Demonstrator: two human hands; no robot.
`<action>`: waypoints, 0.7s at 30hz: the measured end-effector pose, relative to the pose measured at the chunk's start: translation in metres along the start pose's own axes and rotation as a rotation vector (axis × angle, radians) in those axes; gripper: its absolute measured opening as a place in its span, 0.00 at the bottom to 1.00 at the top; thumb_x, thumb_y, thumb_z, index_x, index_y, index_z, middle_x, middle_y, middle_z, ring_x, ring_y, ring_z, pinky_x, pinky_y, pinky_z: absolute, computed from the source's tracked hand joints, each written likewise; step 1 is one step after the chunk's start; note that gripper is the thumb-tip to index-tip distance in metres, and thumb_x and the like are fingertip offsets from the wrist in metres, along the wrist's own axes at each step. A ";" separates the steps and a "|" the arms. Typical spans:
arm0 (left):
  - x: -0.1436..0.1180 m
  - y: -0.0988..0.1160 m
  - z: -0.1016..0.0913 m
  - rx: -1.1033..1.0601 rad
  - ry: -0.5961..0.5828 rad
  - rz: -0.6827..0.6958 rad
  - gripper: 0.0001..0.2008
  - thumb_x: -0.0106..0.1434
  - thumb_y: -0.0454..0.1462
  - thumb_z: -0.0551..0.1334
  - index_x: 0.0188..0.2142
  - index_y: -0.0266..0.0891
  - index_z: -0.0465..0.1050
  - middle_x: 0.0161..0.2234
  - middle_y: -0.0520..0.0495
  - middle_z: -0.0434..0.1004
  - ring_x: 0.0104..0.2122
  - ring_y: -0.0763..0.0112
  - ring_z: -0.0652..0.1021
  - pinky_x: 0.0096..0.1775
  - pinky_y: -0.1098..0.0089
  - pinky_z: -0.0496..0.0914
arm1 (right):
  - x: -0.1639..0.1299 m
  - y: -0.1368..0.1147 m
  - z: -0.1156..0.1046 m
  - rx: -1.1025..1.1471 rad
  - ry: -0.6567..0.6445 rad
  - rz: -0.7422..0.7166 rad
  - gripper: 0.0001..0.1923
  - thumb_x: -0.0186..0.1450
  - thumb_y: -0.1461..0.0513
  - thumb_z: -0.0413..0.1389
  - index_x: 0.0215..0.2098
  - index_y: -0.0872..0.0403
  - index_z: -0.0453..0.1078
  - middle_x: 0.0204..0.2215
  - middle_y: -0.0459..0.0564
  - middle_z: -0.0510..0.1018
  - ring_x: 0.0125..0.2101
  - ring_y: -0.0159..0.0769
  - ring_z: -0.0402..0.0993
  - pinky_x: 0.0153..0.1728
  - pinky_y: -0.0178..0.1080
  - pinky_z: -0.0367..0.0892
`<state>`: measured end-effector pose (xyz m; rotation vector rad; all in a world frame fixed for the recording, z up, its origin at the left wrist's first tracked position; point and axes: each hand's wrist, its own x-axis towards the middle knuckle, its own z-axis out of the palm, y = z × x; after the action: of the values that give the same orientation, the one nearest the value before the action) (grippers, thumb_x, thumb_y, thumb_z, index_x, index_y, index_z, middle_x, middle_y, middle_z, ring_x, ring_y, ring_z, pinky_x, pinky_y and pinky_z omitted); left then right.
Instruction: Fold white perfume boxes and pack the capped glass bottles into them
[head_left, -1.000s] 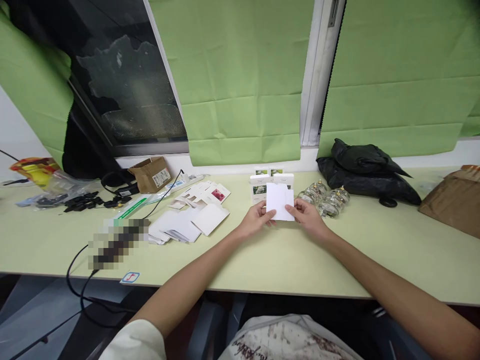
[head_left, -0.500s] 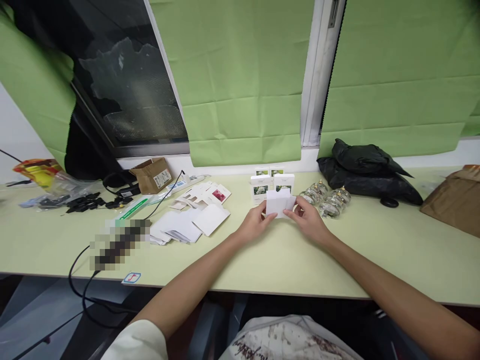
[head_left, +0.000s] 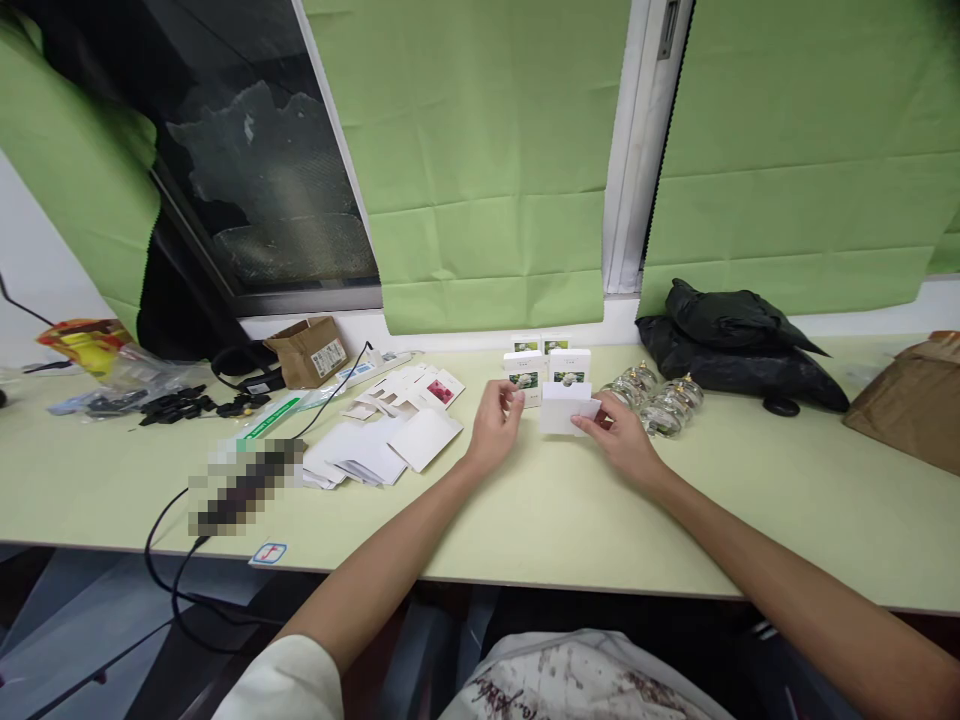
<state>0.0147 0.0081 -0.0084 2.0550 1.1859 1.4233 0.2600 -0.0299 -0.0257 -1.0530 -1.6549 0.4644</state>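
Observation:
My right hand point(head_left: 621, 435) pinches a small white paper box point(head_left: 564, 413) with a flap standing up at its top, thumb in front. The box's printed side, if any, is turned away from me. My left hand point(head_left: 496, 425) is just left of the box and apart from it, with curled fingers that hold nothing. Right behind the hands stand several white printed boxes point(head_left: 523, 362) with a green-and-white flower picture on the front. Clear round ornaments point(head_left: 667, 408) with gold tops lie in plastic to the right of my right hand.
Flat white box blanks point(head_left: 425, 440) lie piled on the left of the table point(head_left: 600, 540). Farther left are an open brown carton point(head_left: 307, 352), black parts point(head_left: 176, 402) and a cable point(head_left: 330, 400). Black plastic bags point(head_left: 735, 340) and a brown paper package point(head_left: 911, 400) sit at the right.
My left hand has let go of the white paper box and moved a little to the left. The box stays in my right hand, shifted slightly right.

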 end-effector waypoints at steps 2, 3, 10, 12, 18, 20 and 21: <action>0.007 -0.016 0.000 0.017 0.124 -0.100 0.17 0.72 0.49 0.61 0.53 0.44 0.62 0.50 0.43 0.72 0.43 0.65 0.74 0.43 0.65 0.71 | 0.000 -0.001 -0.001 -0.047 0.006 -0.023 0.12 0.71 0.51 0.60 0.42 0.50 0.74 0.38 0.49 0.72 0.36 0.41 0.71 0.35 0.42 0.68; 0.011 -0.025 0.000 0.020 0.145 -0.144 0.20 0.70 0.48 0.63 0.55 0.44 0.60 0.55 0.41 0.70 0.46 0.64 0.74 0.45 0.64 0.71 | 0.000 -0.002 -0.002 -0.066 0.003 -0.032 0.11 0.71 0.51 0.60 0.42 0.50 0.74 0.38 0.49 0.72 0.36 0.41 0.71 0.35 0.43 0.68; 0.025 -0.061 0.009 -0.112 -0.043 -0.249 0.46 0.65 0.47 0.70 0.72 0.53 0.41 0.73 0.36 0.53 0.64 0.47 0.67 0.54 0.54 0.70 | -0.003 -0.014 -0.003 -0.076 -0.067 -0.060 0.08 0.73 0.54 0.57 0.45 0.47 0.73 0.45 0.52 0.72 0.39 0.42 0.76 0.36 0.44 0.74; 0.026 -0.063 0.010 -0.125 -0.078 -0.244 0.48 0.65 0.47 0.70 0.73 0.54 0.40 0.74 0.36 0.54 0.67 0.45 0.65 0.56 0.52 0.69 | -0.003 -0.016 -0.004 -0.080 -0.076 -0.094 0.07 0.73 0.55 0.57 0.45 0.47 0.74 0.48 0.53 0.74 0.43 0.44 0.76 0.37 0.45 0.75; 0.029 -0.066 0.012 -0.183 -0.110 -0.235 0.45 0.66 0.45 0.69 0.73 0.51 0.43 0.73 0.35 0.56 0.71 0.46 0.62 0.61 0.49 0.67 | -0.004 -0.015 -0.003 -0.074 -0.159 -0.134 0.07 0.73 0.57 0.56 0.46 0.47 0.75 0.49 0.53 0.78 0.49 0.46 0.75 0.40 0.45 0.75; 0.030 -0.068 0.012 -0.193 -0.117 -0.224 0.45 0.67 0.44 0.68 0.73 0.51 0.42 0.73 0.35 0.57 0.71 0.48 0.61 0.62 0.49 0.67 | -0.005 -0.015 -0.002 -0.082 -0.178 -0.119 0.07 0.73 0.56 0.57 0.45 0.47 0.75 0.46 0.52 0.78 0.46 0.45 0.75 0.40 0.44 0.74; 0.030 -0.069 0.012 -0.195 -0.120 -0.220 0.45 0.67 0.43 0.68 0.74 0.51 0.42 0.73 0.35 0.58 0.72 0.48 0.61 0.62 0.49 0.67 | -0.005 -0.015 -0.002 -0.086 -0.182 -0.109 0.06 0.73 0.56 0.57 0.44 0.48 0.75 0.45 0.52 0.78 0.45 0.44 0.75 0.40 0.44 0.74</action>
<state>0.0003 0.0742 -0.0442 1.7916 1.1362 1.2413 0.2559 -0.0423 -0.0166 -1.0002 -1.8978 0.4305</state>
